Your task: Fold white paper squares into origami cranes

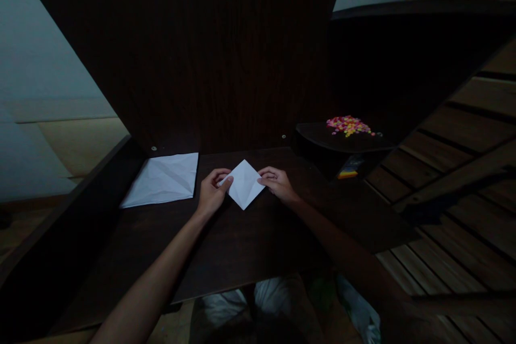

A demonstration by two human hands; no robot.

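A small white sheet of folded paper is held up as a diamond, one corner toward me, with faint creases across it. My left hand pinches its left corner, thumb on top and fingers curled behind. At the right corner, my right hand grips it the same way. Left of my hands lies a stack of larger white paper sheets, creased and flat on the dark desk. The underside of the diamond is hidden.
Small pink, yellow and orange pieces are heaped on a rounded shelf at the right. Beneath it sits a yellow-edged item. A raised side board borders the desk on the left; a tall dark panel stands behind.
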